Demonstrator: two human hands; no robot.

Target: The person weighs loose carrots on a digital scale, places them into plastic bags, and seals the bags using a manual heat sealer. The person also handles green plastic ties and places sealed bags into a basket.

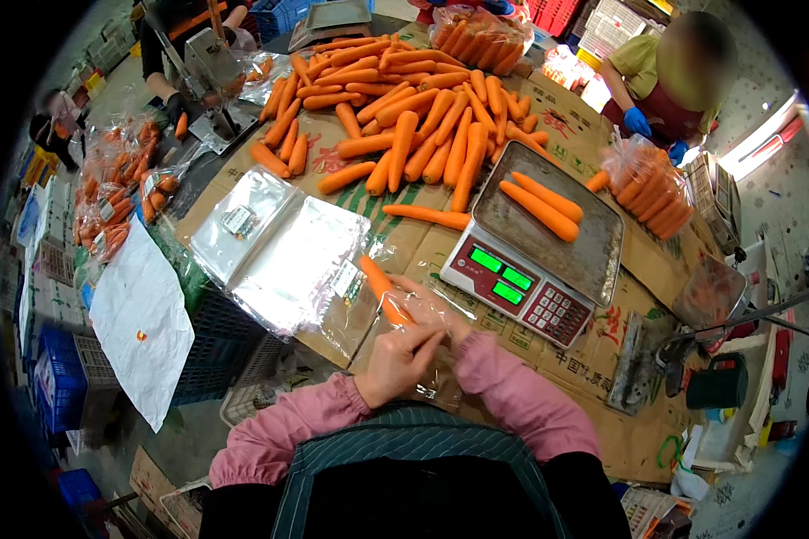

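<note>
Close in front of me, my right hand [428,306] holds a carrot [384,290] together with clear plastic film. My left hand [394,364] crosses in front and pinches the crinkled clear plastic bag [438,377] near the carrot's lower end. How far the bag wraps the carrot is hard to tell. To the right, two carrots [543,205] lie on the metal pan of a digital scale [519,283] with lit green displays. A stack of flat clear bags [296,249] with printed labels lies to the left of my hands.
A large heap of loose carrots [411,114] covers the far cardboard [573,135]. Filled carrot bags [650,185] stand at right, with more bagged carrots [118,168] at left. A co-worker with blue gloves [637,121] stands across; another gloved hand [175,108] is beside a metal device [216,87].
</note>
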